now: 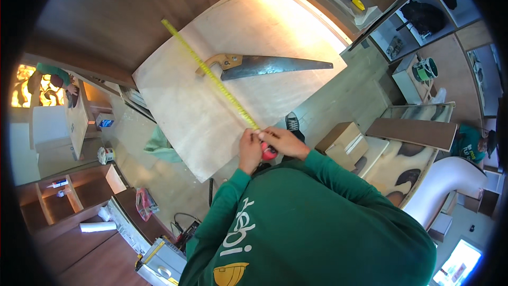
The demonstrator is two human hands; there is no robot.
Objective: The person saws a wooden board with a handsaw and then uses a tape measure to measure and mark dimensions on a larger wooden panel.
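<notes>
A pale plywood sheet (174, 106) lies in front of me. Across it runs the yellow blade of a tape measure (222, 89), pulled out from the sheet's near edge to past its far left edge. My left hand (250, 151) is closed at the near end of the blade. Beside it, my right hand (286, 143) also grips the tape measure, its fingertips meeting the left ones. The red tape case (269, 152) shows between and just below my hands. A handsaw (280, 65) with a wooden handle rests on the sheet, and the blade crosses over its handle.
A brown panel (106, 16) borders the sheet at the far left. To the right are a cardboard box (343, 144) and stacked boards (413, 132). A green cloth or bag (161, 145) lies left on the floor. Two other people (468, 143) work at the sides.
</notes>
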